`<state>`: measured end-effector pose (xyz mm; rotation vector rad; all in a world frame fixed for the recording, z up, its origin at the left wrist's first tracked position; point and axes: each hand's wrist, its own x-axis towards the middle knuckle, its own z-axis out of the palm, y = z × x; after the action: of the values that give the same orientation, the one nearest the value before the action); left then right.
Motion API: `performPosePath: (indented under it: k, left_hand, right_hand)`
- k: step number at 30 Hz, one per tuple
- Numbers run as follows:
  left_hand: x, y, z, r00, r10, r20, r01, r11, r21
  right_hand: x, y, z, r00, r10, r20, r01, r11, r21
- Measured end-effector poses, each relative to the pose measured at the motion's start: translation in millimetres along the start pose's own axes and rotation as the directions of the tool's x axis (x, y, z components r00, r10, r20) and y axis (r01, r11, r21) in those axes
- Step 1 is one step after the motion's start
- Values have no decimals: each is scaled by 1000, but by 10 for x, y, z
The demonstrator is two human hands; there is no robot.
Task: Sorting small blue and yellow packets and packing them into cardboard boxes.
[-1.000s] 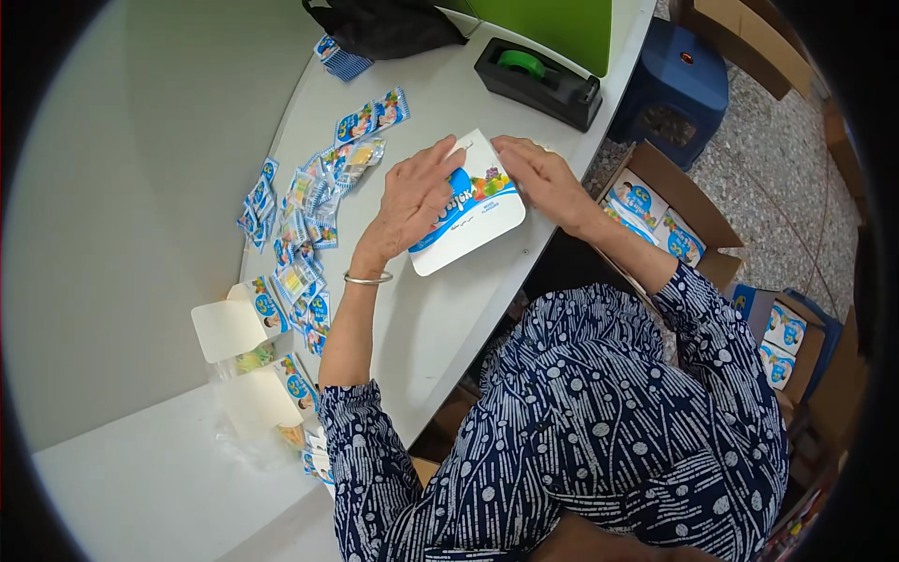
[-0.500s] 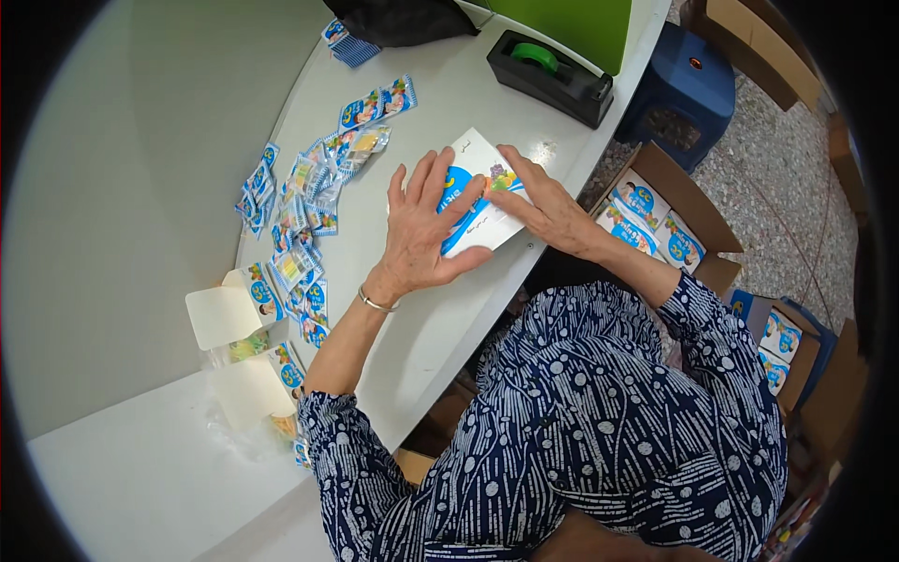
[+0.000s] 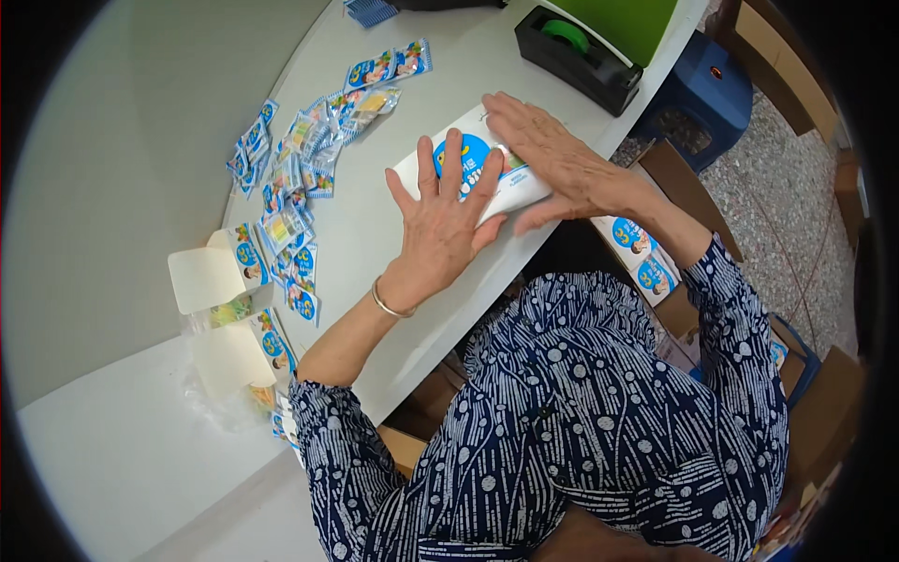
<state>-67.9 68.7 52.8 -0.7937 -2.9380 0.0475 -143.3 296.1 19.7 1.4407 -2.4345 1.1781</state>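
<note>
A flat white carton (image 3: 473, 159) with a blue round print lies on the white table (image 3: 375, 234) near its right edge. My left hand (image 3: 442, 223) rests palm down on it with fingers spread. Over the carton's far right end my right hand (image 3: 552, 159) lies flat as well, fingers stretched out. Neither hand grips anything; both press on the carton.
Several small colourful sachets (image 3: 295, 178) lie scattered left of the carton. An open white carton (image 3: 211, 276) stands at the left, with another one (image 3: 234, 361) nearer me. A black tape dispenser (image 3: 571, 51) sits beyond the carton. Cardboard boxes (image 3: 646, 258) and a blue stool (image 3: 698, 94) stand right of the table.
Both hands held the carton tilted up a second ago. It now lies flat on the table, and both hands have spread flat on top of it.
</note>
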Motion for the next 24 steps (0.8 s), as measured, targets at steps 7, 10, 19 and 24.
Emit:
performPosePath:
  k: [7, 10, 19, 24]
  left_hand:
    - [-42, -141, -9, 998, -26, 60, 42, 955, -294]
    - [-52, -90, 14, 1000, 2, -14, -5, 981, -195]
    - [-45, 33, 61, 996, -61, -68, 53, 992, -117]
    - [-153, -181, -15, 999, -10, -41, -3, 956, -294]
  right_hand:
    - [23, 36, -3, 983, -9, 181, 42, 983, -178]
    - [17, 64, -54, 973, 5, 230, 35, 985, -171]
    - [66, -190, -2, 992, 41, 117, 15, 896, -443]
    - [69, -177, -10, 997, 9, 70, 29, 855, -518]
